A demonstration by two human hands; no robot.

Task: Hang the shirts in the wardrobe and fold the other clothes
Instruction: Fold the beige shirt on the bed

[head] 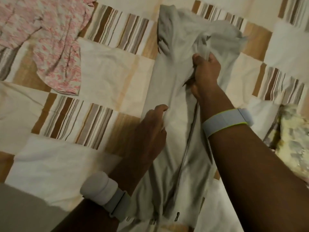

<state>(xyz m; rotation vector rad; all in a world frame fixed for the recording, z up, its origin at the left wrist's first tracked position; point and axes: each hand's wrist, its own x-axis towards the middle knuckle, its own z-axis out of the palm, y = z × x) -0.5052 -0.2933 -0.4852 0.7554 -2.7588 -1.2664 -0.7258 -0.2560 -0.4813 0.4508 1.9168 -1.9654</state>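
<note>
Right hand bunches grey garment fabric at centre-top; left hand pinches its left edge mid-frame. Garment lies lengthwise on the patchwork bedspread, open cover to its left. One pink floral garment upper left, one yellowish patterned cloth at right edge.

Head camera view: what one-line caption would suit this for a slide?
Both hands, left hand and right hand, grip a pale grey garment spread on a patchwork bedspread, beside a pink floral garment.
</note>
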